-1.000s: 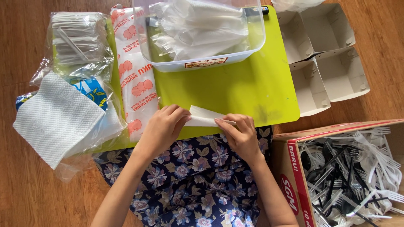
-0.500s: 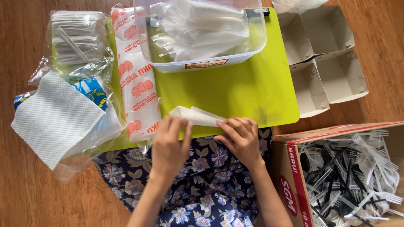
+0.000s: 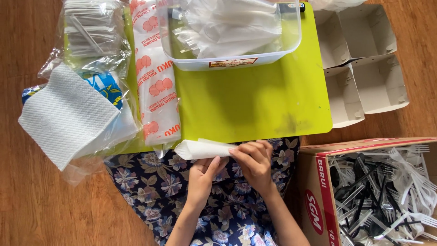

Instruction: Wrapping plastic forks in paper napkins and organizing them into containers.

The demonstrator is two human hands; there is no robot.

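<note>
- Wooden floor (image 3: 27, 209) carries a lime-green plastic desk (image 3: 255, 100).
- Left hand (image 3: 203, 174) and right hand (image 3: 253, 159) — both closed on a folded white paper napkin (image 3: 200, 149) — hold it at the desk's near edge.
- Cardboard box of plastic forks (image 3: 378, 191) sits to the right.

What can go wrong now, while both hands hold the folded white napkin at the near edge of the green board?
1. The napkin is held only at its right end by the left hand and right hand; its free left end may unfold.
2. It sits at the edge of the green board, over the lap, so it could slip off.
3. The napkin stack overhangs the board's left side and might slide to the floor.
</note>
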